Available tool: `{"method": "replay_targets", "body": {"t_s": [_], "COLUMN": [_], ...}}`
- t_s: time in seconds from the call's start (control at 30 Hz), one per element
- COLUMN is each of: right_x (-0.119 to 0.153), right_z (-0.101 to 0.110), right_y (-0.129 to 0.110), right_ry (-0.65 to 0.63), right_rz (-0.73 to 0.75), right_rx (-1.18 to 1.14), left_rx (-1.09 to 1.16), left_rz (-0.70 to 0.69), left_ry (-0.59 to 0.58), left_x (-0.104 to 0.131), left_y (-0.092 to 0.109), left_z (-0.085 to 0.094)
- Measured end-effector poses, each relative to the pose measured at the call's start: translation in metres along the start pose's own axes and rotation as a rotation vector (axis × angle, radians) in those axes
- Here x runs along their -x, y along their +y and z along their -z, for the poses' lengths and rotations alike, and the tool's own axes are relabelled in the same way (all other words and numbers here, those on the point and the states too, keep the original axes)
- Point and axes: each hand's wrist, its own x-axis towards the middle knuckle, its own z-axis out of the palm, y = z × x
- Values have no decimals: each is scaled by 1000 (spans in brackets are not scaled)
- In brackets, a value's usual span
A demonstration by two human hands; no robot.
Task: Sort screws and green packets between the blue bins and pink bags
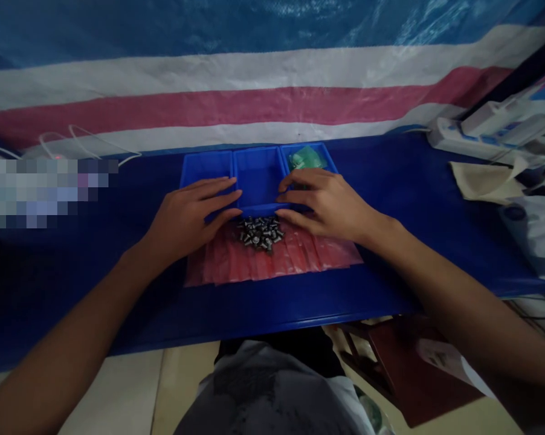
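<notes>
Three blue plastic bins stand side by side at the back of the table. My left hand (195, 214) lies over the front of the left bin (208, 166), its fingers spread toward the middle bin (258, 178). From the other side my right hand (324, 202) reaches across the front of the right bin (329, 156), fingers apart and pointing left. Inside the right bin is a green plastic bag (307, 158). A heap of small dark metal screws (260, 232) lies between my hands, on a row of overlapping red plastic bags (254, 269). Neither hand appears to hold anything.
The blue table (390, 175) backs onto a striped tarpaulin (236, 109). White power strips (463, 142) and a beige cloth or paper piece (485, 181) lie at the right. White cables (95, 142) run along the left. A dark red stool (422, 368) stands below the front edge.
</notes>
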Motion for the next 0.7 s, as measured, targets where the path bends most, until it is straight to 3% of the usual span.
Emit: {"method": "replay_targets", "body": {"t_s": [0.3, 0.5, 0.63, 0.7], "right_x": [8, 8, 2, -6], "right_z": [-13, -19, 11, 35], "right_y": [10, 7, 4, 12], "right_ry": [147, 140, 129, 69], "right_rz": [73, 69, 50, -88], "right_rx": [-158, -147, 19, 120], "left_rx": [25, 7, -12, -14], "left_rz": [-15, 5, 1, -9], "left_ry": [0, -17, -2, 12], "left_x": [1, 2, 3, 3], "left_y": [1, 1, 1, 2], "left_z": [0, 1, 0, 0]}}
